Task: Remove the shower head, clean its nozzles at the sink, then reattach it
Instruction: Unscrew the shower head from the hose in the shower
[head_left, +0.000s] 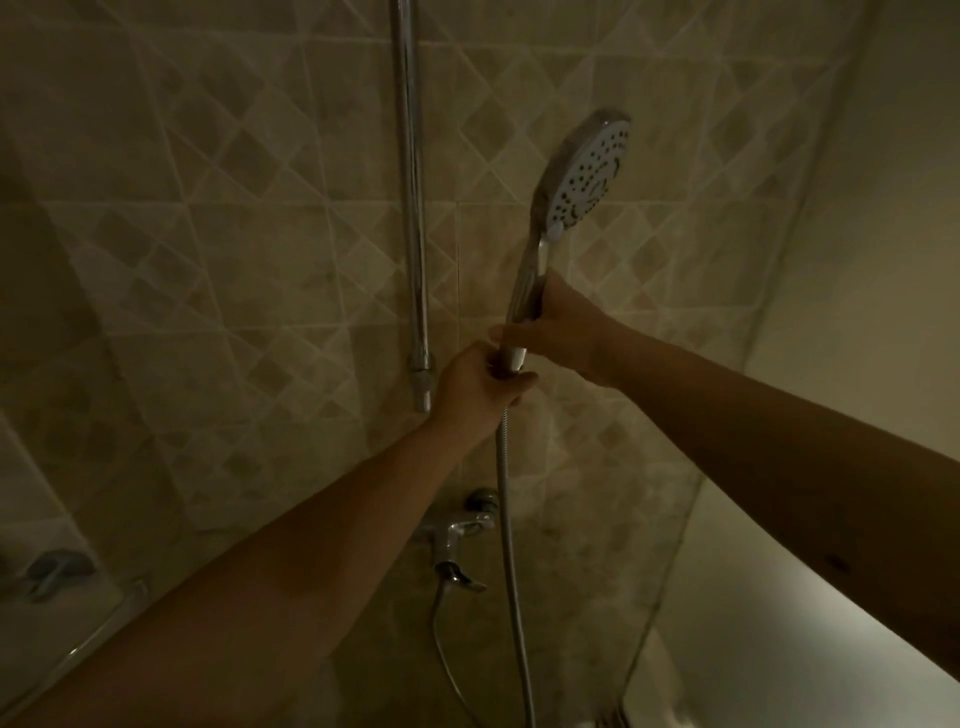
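The shower head (587, 171) is held upright in front of the tiled wall, its white nozzle face turned to the right. My right hand (561, 332) is wrapped around its chrome handle. Just below, my left hand (478, 387) grips the joint where the metal hose (511, 545) meets the handle's base. The hose hangs down from there to the bottom of the view. The joint itself is hidden under my fingers.
A chrome riser pipe (413, 208) runs down the wall left of the shower head. The mixer tap (457, 540) with its lever sits lower on the wall. A glass panel (779, 364) closes the right side. The light is dim.
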